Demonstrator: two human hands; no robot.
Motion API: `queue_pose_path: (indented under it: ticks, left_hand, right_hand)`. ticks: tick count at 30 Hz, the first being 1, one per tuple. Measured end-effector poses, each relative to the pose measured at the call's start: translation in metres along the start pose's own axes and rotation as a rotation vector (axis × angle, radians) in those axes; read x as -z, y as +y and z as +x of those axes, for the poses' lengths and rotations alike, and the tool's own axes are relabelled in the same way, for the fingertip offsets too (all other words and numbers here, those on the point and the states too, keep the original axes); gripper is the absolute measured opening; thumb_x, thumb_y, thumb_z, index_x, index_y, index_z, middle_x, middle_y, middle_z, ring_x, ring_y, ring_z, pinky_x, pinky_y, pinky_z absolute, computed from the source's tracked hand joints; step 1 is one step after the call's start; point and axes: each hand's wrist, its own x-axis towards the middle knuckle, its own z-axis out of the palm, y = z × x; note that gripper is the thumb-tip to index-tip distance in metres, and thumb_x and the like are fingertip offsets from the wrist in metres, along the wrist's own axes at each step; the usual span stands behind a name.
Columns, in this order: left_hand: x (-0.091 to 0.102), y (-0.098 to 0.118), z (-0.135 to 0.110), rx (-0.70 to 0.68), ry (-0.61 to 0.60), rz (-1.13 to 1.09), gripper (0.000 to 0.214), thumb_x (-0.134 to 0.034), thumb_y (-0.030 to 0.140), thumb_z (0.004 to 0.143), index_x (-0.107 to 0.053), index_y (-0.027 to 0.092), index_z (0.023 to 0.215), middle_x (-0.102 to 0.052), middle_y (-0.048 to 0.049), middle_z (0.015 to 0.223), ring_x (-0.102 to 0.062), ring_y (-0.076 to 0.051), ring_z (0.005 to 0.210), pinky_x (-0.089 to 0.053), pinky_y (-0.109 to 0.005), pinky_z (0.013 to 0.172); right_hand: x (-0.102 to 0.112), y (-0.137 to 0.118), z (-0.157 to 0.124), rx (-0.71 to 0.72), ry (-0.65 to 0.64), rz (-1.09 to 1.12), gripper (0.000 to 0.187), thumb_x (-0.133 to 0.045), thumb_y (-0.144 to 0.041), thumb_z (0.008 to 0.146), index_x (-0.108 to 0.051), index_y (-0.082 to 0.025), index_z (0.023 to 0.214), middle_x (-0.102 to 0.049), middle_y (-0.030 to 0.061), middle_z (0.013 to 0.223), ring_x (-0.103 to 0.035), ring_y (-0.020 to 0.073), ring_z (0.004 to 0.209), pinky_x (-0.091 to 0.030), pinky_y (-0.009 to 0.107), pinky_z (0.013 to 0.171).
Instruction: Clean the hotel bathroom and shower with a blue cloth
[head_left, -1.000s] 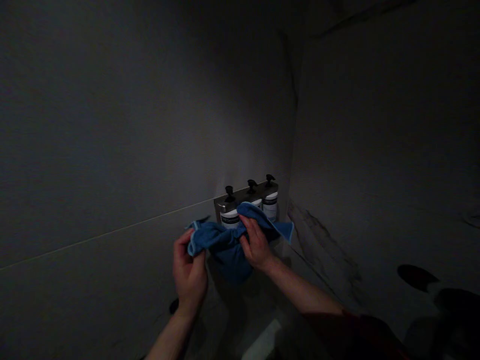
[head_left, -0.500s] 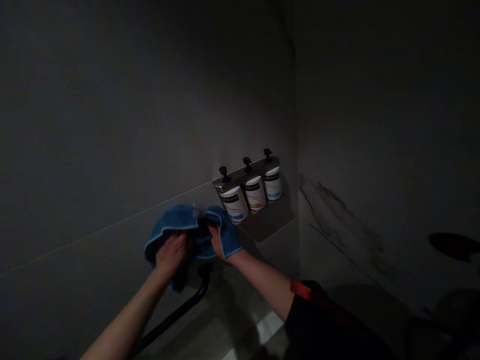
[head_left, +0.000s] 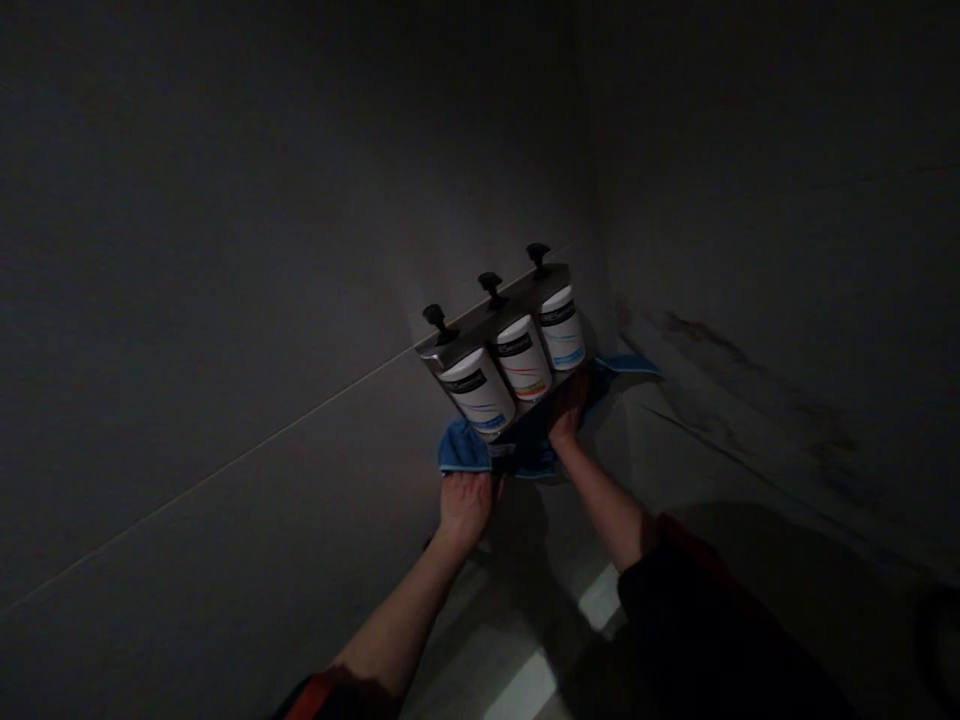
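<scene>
A blue cloth [head_left: 466, 448] with a light edge is spread beneath a wall rack [head_left: 480, 322] of pump bottles. My left hand [head_left: 466, 505] grips the cloth's near left part, its fingertips hidden under the fabric. Farther right, my right hand [head_left: 570, 408] holds the same cloth just below the bottles, its fingers partly in shadow. The white left bottle [head_left: 480, 392], middle bottle [head_left: 525, 360] and right bottle [head_left: 562, 330] stand in the rack, each with a black pump on top.
A grey tiled wall [head_left: 225, 300] with a pale joint line runs along the left. It meets a marble-veined wall [head_left: 750, 380] in the corner to the right. Light patches fall on the floor [head_left: 525, 685]. The room is very dim.
Both hands have moved right with the cloth, from the wall left of the rack to beneath the bottles. The cloth is now stretched out toward the corner. The rack appears larger.
</scene>
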Motion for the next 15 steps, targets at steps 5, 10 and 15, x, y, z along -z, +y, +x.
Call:
queue_pose_path:
  ticks: [5,10,15]
  left_hand:
    - [0.011,-0.022,-0.080,0.082,-0.051,0.040,0.061,-0.060,0.048,0.097,-0.058,0.008,0.143,-0.058,-0.0248,0.145,-0.055,-0.038,0.138,-0.045,-0.053,0.115]
    - [0.075,-0.114,-0.171,0.445,0.011,-0.014,0.047,-0.060,0.050,0.095,-0.069,0.014,0.124,-0.073,-0.0198,0.119,-0.062,-0.037,0.125,-0.044,-0.054,0.113]
    - [0.086,-0.132,-0.248,1.048,0.187,0.018,0.037,-0.055,0.036,0.095,-0.067,0.011,0.119,-0.067,-0.0230,0.119,-0.059,-0.039,0.117,-0.045,-0.056,0.105]
  right_hand:
    - [-0.011,-0.030,-0.168,0.129,-0.185,0.173,0.070,-0.029,-0.020,0.091,-0.027,-0.001,0.159,-0.028,0.0277,0.160,-0.021,0.0329,0.156,-0.030,0.061,0.122]
    - [0.008,-0.091,-0.197,0.526,-0.590,0.166,0.055,-0.042,-0.029,0.095,-0.055,-0.010,0.146,-0.053,0.0225,0.146,-0.047,0.0366,0.138,-0.041,0.060,0.114]
    - [0.012,-0.134,-0.173,0.919,-1.254,0.205,0.038,-0.052,-0.022,0.089,-0.078,-0.030,0.116,-0.075,0.0053,0.119,-0.067,0.0228,0.109,-0.056,0.036,0.098]
